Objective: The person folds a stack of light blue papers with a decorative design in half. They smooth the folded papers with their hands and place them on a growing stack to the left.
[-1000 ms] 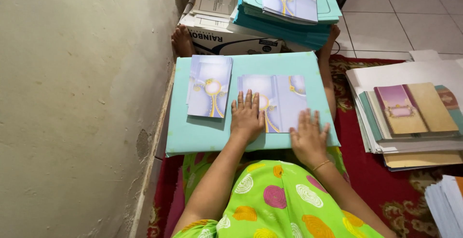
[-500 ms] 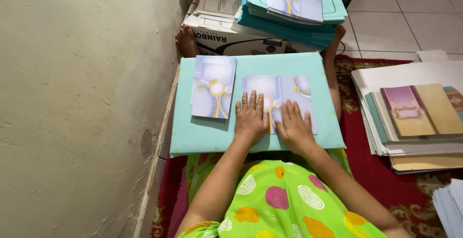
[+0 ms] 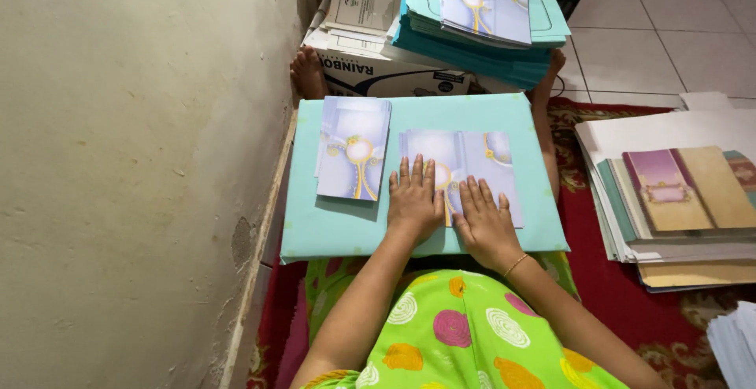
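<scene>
You sit on the floor with a flat turquoise board (image 3: 339,231) across your lap, and both of your hands lie on it, palms down. Your left hand (image 3: 415,200) presses with its fingers stretched out and close together on the left half of an open lilac card (image 3: 472,161) with a gold ornament; your right hand (image 3: 486,222), also with straight, slightly spread fingers, lies flat on the lower middle of the same card, so neither hand grips anything. The two hands are just beside each other, almost touching at the thumbs. The open card lies near the centre of the board, at about 12 o'clock from your hands. At about 10 o'clock from your left hand there is a small pile of folded cards (image 3: 354,157) of the same lilac colour, close to the open card but apart from it. At 12 o'clock, beyond the board, a thick stack of teal folders (image 3: 472,42) stands on a white cardboard box (image 3: 378,74), with more lilac cards on top. At 3 o'clock, on the red patterned carpet (image 3: 598,294), lies a pile of papers (image 3: 669,200) with a pink and beige card on top
</scene>
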